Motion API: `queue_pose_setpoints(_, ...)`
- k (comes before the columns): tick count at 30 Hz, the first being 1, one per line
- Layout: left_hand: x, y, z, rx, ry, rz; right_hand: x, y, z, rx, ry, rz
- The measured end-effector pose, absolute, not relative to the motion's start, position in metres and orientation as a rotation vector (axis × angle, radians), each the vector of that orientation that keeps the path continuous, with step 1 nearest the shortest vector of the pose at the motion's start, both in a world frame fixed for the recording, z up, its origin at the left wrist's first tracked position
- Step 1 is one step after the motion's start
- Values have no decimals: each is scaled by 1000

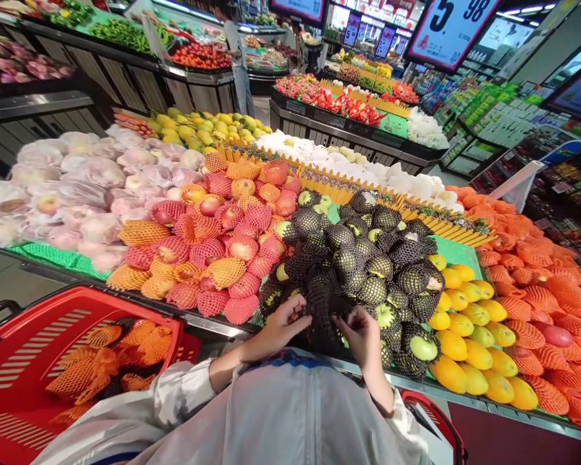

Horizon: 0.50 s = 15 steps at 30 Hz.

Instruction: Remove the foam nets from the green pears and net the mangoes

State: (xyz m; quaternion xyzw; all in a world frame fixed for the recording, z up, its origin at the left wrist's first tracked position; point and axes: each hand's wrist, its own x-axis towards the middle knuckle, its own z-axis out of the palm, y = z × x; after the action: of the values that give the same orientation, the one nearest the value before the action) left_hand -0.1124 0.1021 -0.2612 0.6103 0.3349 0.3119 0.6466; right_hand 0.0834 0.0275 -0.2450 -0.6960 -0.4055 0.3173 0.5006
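A piece of fruit in a black foam net sleeve point(325, 316) is gripped between 2 bare hands at the near edge of a supermarket produce stand. The left hand point(281, 325) is curled on the left side of the sleeve, its fingertips pressed into the mesh; the right hand point(363, 332) is closed on the right side, thumb and fingers pinching the netting. The fruit inside is hidden by the dark mesh, so its kind cannot be told. The held piece sits at the front foot of a heap of green fruit in black net sleeves point(368, 258), touching its neighbours.

To the left of that heap, apples in red and orange net sleeves point(223, 239) are piled, and beyond them pale fruit wrapped in clear bags point(77, 187) is laid out. To the right, bare yellow mangoes point(469, 329) are stacked just beside the black-netted heap, with fruit in orange netting point(547, 284) further right. A red shopping basket point(24, 361) is seen at lower left, near the left sleeve of a light jacket point(281, 420); loose orange net sleeves point(121, 352) lie in it. A price sign reading 5.98 point(452, 26) hangs overhead.
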Motion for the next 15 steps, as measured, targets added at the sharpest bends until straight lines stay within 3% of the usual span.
queue_pose_setpoints(6,-106,89,-271,1589,517,457,71,37,-247,-1580,-820,1197)
queue_pose_setpoints(15,-120,127,-270,1864,549,458,102,67,-240,-1445,-650,1161)
